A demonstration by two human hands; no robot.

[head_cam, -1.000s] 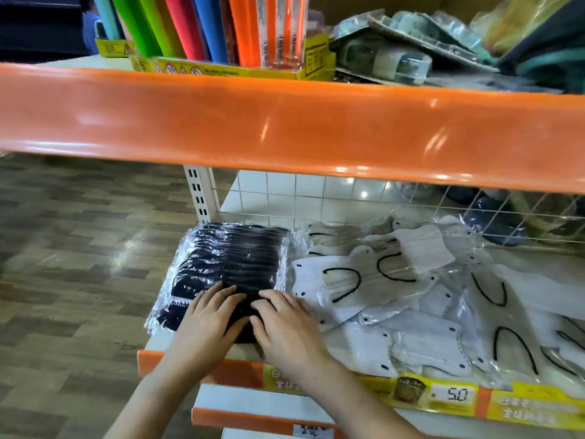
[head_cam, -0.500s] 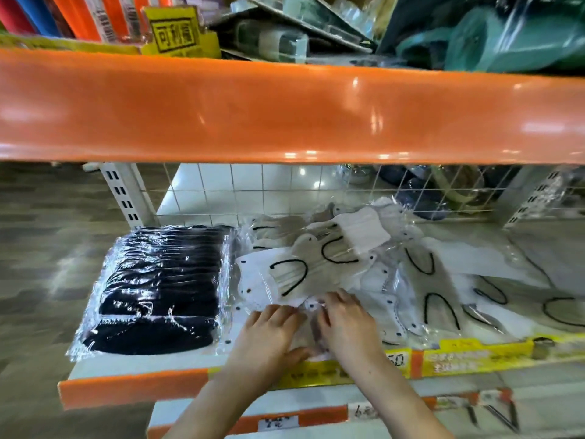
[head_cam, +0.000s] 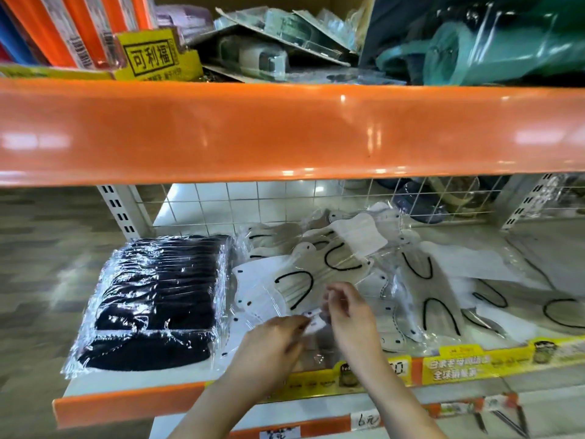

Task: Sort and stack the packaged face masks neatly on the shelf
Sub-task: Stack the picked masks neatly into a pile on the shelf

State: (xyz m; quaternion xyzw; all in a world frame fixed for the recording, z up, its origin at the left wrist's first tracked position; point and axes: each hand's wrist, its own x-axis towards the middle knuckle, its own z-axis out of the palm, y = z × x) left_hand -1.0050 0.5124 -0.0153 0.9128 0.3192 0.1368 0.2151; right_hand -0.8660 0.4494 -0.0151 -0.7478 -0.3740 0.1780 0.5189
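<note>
Close together, the left hand (head_cam: 272, 340) and right hand (head_cam: 351, 315) are each pinching one clear-wrapped white face mask packet (head_cam: 311, 321) near the front edge of the orange-trimmed shelf (head_cam: 126, 403). Loose white packets (head_cam: 427, 280) are lying scattered to the right; a neat stack of black mask packets (head_cam: 155, 299) is sitting left.

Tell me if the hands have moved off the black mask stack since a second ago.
Yes. Both hands shifted right, off the black mask stack, onto the white masks.
</note>
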